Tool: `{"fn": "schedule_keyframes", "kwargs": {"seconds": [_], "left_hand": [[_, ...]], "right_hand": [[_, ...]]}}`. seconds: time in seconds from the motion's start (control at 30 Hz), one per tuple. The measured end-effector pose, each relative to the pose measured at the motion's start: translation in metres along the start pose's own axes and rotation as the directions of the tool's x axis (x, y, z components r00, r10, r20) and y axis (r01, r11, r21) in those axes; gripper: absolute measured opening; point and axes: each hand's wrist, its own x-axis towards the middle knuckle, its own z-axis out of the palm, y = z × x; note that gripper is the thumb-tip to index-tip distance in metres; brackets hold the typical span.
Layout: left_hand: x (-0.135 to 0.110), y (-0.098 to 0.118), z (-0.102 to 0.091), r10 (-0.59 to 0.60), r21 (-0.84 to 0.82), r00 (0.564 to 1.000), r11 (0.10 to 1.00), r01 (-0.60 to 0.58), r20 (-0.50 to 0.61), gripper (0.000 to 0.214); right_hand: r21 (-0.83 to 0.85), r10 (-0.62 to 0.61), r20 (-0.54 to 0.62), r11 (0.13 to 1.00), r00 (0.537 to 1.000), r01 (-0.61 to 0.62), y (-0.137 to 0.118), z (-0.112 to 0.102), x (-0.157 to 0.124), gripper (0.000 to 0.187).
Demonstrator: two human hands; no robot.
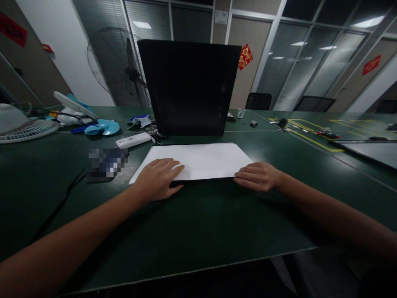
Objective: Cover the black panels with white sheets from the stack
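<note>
A white sheet of paper [204, 159] lies flat on the green tabletop, with a thin dark edge showing beneath it. My left hand [158, 178] rests on the sheet's near left part, fingers stretched out and the thumb apart at the near edge. At the near right corner, my right hand [257, 176] has its fingers closed on the paper's edge; its thumb is mostly hidden. Just behind the paper, a large black panel [190, 87] stands upright.
Left of the paper are a blurred-out phone-like device [107, 164] with a cable, a white handheld device [133, 140], blue fan blades [102, 127] and a white fan grille [29, 130]. Tools [328, 133] lie far right near a flat framed panel [369, 149]. The table edge [198, 271] is nearest me.
</note>
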Motion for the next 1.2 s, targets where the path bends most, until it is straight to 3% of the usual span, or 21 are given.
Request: {"fn": "schedule_keyframes", "kwargs": {"seconds": [0.1,0.27,0.4,0.53,0.7,0.8,0.83,0.93,1.0,1.07,1.2], "left_hand": [[-0.001,0.004,-0.003,0.093,0.028,0.993,0.995,-0.091,-0.078,0.043],[-0.004,-0.004,0.005,0.152,0.14,0.958,0.983,-0.12,-0.244,0.029],[-0.007,-0.004,0.008,0.276,0.286,0.882,0.943,-0.171,-0.383,0.028],[-0.006,0.014,-0.001,0.383,0.362,0.8,0.905,-0.224,-0.462,0.028],[-0.006,0.032,-0.013,0.392,0.35,0.768,0.907,-0.233,-0.506,0.022],[-0.009,0.036,-0.02,0.359,0.283,0.747,0.93,-0.235,-0.559,0.027],[-0.01,0.037,-0.021,0.379,0.273,0.718,0.924,-0.266,-0.584,0.03],[-0.014,0.041,-0.021,0.565,0.318,0.563,0.817,-0.48,-0.602,0.029],[-0.014,0.044,-0.016,0.651,0.307,0.509,0.737,-0.602,-0.564,0.024],[-0.012,0.046,-0.009,0.656,0.241,0.53,0.722,-0.649,-0.538,0.021],[-0.005,0.045,0.001,0.595,0.147,0.602,0.765,-0.627,-0.533,0.022]], "right_hand": [[-0.038,0.031,-0.023,0.999,0.999,-0.032,0.004,-0.008,-0.001,0.022],[-0.09,0.095,-0.048,0.991,0.994,-0.1,0.007,-0.013,-0.005,0.023],[-0.109,0.221,0.015,0.97,0.975,-0.218,-0.003,-0.002,0.006,0.024],[-0.133,0.352,0.07,0.931,0.934,-0.341,-0.02,0.008,0.032,0.025],[-0.156,0.356,0.043,0.926,0.934,-0.345,-0.033,-0.001,0.05,0.026],[-0.177,0.445,0.056,0.885,0.894,-0.43,-0.029,-0.017,0.049,0.032],[-0.181,0.483,0.053,0.865,0.874,-0.467,-0.026,-0.023,0.047,0.034],[-0.197,0.61,0.02,0.779,0.792,-0.595,-0.016,-0.047,0.041,0.037],[-0.234,0.692,0.0,0.702,0.722,-0.673,-0.013,-0.065,0.036,0.035],[-0.285,0.743,-0.004,0.641,0.67,-0.713,-0.014,-0.082,0.032,0.031],[-0.453,0.781,-0.005,0.555,0.625,-0.697,-0.028,-0.116,0.017,0.028]]}}
